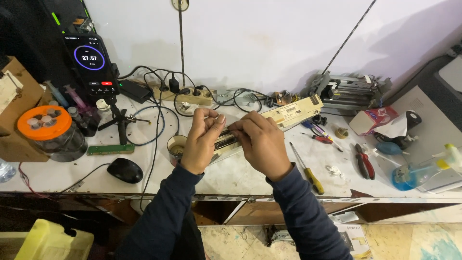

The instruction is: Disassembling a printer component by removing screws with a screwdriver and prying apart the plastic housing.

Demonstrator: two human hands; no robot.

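Note:
Both my hands hold a long cream-coloured plastic bar assembly (293,111) above the white workbench (231,173). My left hand (201,140) pinches its near end from the left, fingers curled over a dark strip in the bar. My right hand (262,143) covers the same end from the right, fingertips on the dark strip. The bar's far end points toward the back right and rests near the wall. Dark blue sleeves cover both my forearms.
A phone on a small tripod (91,60) stands back left, beside a jar with an orange lid (44,129). A black mouse (124,170), a small cup (176,145), a power strip (185,95), a yellow-handled screwdriver (308,171), red pliers (365,161) and a blue spray bottle (409,173) lie around.

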